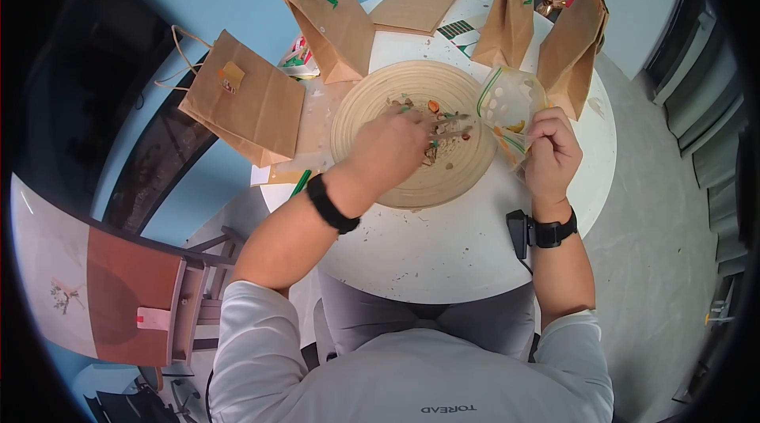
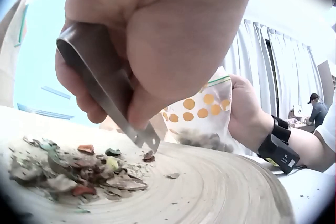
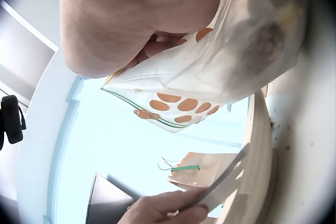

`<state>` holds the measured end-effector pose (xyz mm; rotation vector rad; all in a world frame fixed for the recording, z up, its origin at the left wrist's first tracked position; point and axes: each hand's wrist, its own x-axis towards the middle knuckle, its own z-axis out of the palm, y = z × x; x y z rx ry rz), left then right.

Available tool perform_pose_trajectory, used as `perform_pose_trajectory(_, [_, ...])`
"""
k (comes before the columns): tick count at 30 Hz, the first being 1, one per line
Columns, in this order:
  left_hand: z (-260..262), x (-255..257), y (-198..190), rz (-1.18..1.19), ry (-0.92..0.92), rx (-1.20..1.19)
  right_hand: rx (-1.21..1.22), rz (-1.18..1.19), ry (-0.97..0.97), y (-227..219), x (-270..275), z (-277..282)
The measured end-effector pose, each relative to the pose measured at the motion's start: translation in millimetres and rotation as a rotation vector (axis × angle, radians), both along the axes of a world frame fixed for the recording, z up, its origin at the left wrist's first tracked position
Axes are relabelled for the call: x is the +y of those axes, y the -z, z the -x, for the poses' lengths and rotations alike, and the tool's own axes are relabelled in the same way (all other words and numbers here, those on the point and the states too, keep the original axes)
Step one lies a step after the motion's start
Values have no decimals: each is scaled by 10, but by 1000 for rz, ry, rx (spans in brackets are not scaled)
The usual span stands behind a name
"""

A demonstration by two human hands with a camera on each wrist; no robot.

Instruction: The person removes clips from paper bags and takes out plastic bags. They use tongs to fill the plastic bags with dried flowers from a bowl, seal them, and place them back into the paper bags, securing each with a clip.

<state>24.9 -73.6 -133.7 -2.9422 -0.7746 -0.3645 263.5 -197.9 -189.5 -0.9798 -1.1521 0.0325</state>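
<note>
The left hand [image 1: 392,146] grips metal tongs [image 2: 94,45] over a round ridged plate [image 2: 210,182], where dried scraps [image 2: 79,176] lie in a loose heap. The tongs' prongs stand apart beside a small reddish piece [image 2: 149,156]; whether they touch it I cannot tell. The right hand [image 1: 554,150] pinches a spotted zip bag [image 1: 507,102] with curled fingers at the plate's right edge, a dark clump showing low inside.

The likeliest trouble is spillage: flat, brittle-looking bits could slip from narrow metal tips or crumble if squeezed hard (flecks already dot the white tabletop [image 1: 427,257]). The bag's walls look limp, so a loosened right hand might let it fold or tip, and a prong could snag its edge.

Around the far side stand four brown paper bags: one at left [image 1: 237,106], one behind it [image 1: 332,35], and two at right [image 1: 503,23] [image 1: 570,51]. Another paper bag [image 1: 412,10] lies flat between them. The rightmost crowds the zip bag, leaving the right hand little room to swing forward.
</note>
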Motion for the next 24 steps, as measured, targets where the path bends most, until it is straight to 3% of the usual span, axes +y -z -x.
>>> perform_pose_trajectory(4, [293,33,-224,13,-97,100,22,-5,1,-78,-32,29])
perform_pose_trajectory(7, [191,201,-214,28,-119,-33,54,-4,-28,-59,-26,41])
perform_pose_trajectory(10, [5,512,-81,101,-211,92,37,7,-28,-42,-15,42])
perform_pose_trajectory(13, [66,563,-106,305,-198,129,-7,2,-13,-33,-7,22])
perform_pose_trajectory(16, [399,394,-194,279,-53,129,2,3,-17,-41,-9,15])
perform_pose_trajectory(19, [695,287,-252,314,-12,-44,26,20,-34,-50,-24,31])
perform_pose_trajectory(22, [812,424,-274,290,-240,-54,40,30,-44,-42,-24,45])
perform_pose_trajectory(24, [813,635,-60,234,-332,-52,38,33,-47,-50,-28,45])
